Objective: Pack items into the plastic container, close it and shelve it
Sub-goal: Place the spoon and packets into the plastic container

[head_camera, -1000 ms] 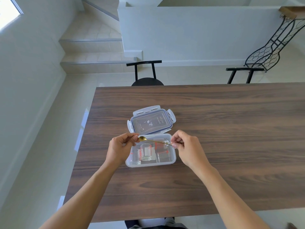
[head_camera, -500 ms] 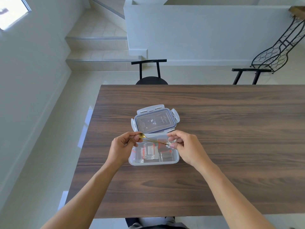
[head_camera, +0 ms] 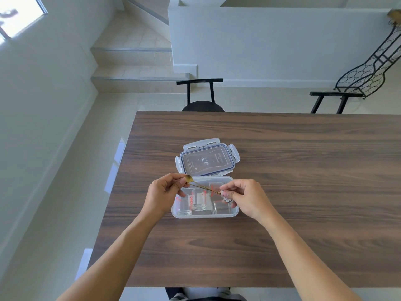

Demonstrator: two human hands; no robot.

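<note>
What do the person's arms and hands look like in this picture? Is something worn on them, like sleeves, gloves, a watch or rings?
Both forearms are bare as far as the frame shows: no sleeves or gloves. The left hand and the right hand show no watch, bracelet or ring that I can make out. The nails look short and plain, though they are too small to be sure.

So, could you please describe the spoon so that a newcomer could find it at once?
On the dark wooden table, find the clear plastic container near the front. Above it, the left hand and right hand pinch a slim gold spoon, the only metal item there.
</note>
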